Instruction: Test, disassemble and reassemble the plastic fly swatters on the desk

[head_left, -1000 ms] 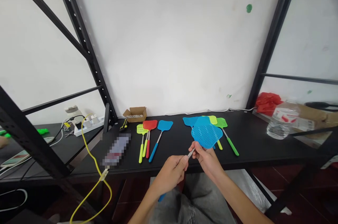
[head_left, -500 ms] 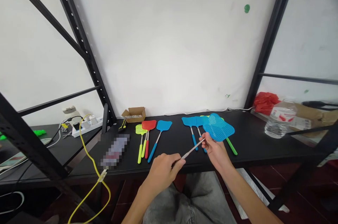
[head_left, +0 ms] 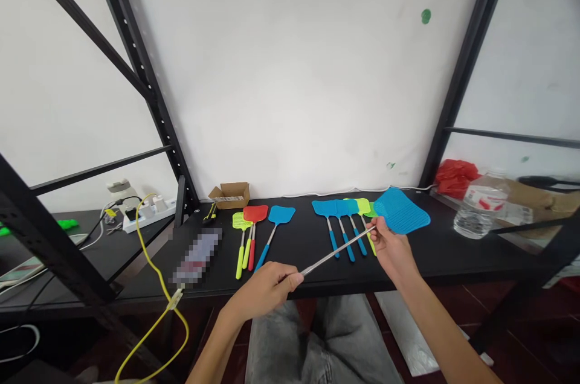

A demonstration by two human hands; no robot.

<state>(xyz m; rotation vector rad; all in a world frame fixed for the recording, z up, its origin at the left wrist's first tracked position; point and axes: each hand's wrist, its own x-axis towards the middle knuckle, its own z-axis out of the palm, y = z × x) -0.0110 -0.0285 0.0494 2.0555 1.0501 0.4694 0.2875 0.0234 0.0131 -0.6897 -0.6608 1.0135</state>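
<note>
Toward the back of your counter (head_left: pixel 301 242), a small cardboard box (head_left: pixel 232 203) stands with its top open; you cannot tell from here what, if anything, lies in it. Off to the right, beyond the upright, a clear plastic bottle (head_left: pixel 479 210) with a red and white label stands upright near a crumpled red bag (head_left: pixel 455 177), whose contents are hidden. Your hands share one blue swatter (head_left: pixel 403 212), held above the right part of the counter, its metal shaft (head_left: pixel 338 253) slanting up from left to right. Your left hand (head_left: pixel 266 291) is closed round the lower end, fingers curled and thumb laid along it — the handle itself is hidden in your grip. Your right hand (head_left: pixel 393 250) is nearly closed, pinching the shaft between thumb and fingers just below the mesh head. Behind the shaft, three blue swatters (head_left: pixel 342 209) lie side by side, their heads overlapping, next to a yellow-green one (head_left: pixel 364 206). Farther left lie a red swatter (head_left: pixel 255 214) and another blue one (head_left: pixel 281 215) — these two close beside each other.
</note>
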